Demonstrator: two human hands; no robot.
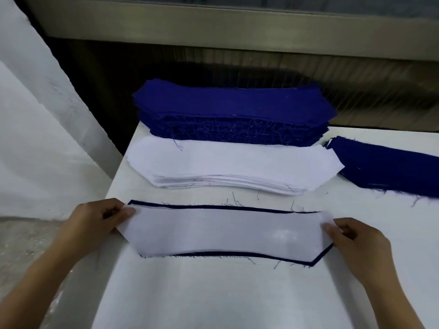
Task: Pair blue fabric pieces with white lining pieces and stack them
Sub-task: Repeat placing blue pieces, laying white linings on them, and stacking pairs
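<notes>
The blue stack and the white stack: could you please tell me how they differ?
The blue stack is far taller than the white stack. The blue stack sits farther back, the white stack right before it. The blue stack's edge is frayed; the white stack's looks cleaner. Both share one long shape.

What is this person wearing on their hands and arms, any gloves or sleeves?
Nothing that shows. The left hand and the right hand are bare: no gloves, and no ring, watch or wristband can be seen. No sleeve is in view either, right out to the picture's edge.
</notes>
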